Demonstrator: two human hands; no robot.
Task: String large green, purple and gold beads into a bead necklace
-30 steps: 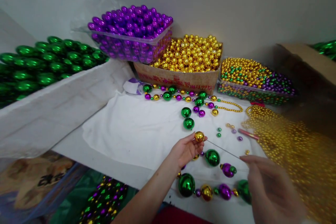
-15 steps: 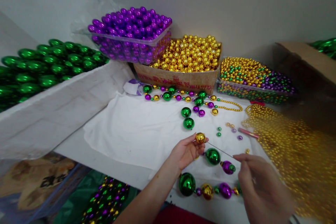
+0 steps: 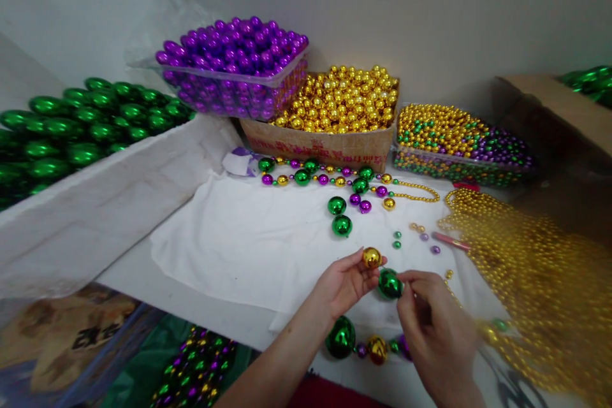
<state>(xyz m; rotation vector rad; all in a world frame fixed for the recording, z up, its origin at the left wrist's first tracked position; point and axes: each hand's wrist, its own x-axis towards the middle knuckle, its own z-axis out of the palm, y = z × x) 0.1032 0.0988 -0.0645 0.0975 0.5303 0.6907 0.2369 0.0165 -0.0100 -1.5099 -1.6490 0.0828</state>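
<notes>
My left hand (image 3: 351, 284) is closed around a shiny gold bead (image 3: 371, 258), held at the fingertips over the white cloth (image 3: 229, 245). Close by, my right hand (image 3: 437, 325) has thumb and forefinger pinched together at the edge of a large green bead (image 3: 390, 284). Whatever lies between those fingertips is hidden. Below the hands lies a strand of big beads with a green bead (image 3: 340, 336), a gold bead (image 3: 377, 349) and a purple one partly covered by my right hand. Loose green beads (image 3: 342, 225) rest further back on the cloth.
At the back stand a tub of purple beads (image 3: 229, 92), a cardboard box (image 3: 315, 143) of gold beads and a tub of small mixed beads (image 3: 459, 162). A finished-looking necklace (image 3: 302, 177) lies before them. Gold bead strands (image 3: 516, 255) spread at right, near dark-handled scissors (image 3: 514, 389).
My right hand has moved left to the green bead beside my left hand. The thin line stretched between the hands no longer shows. My left hand still holds the gold bead, slightly lower.
</notes>
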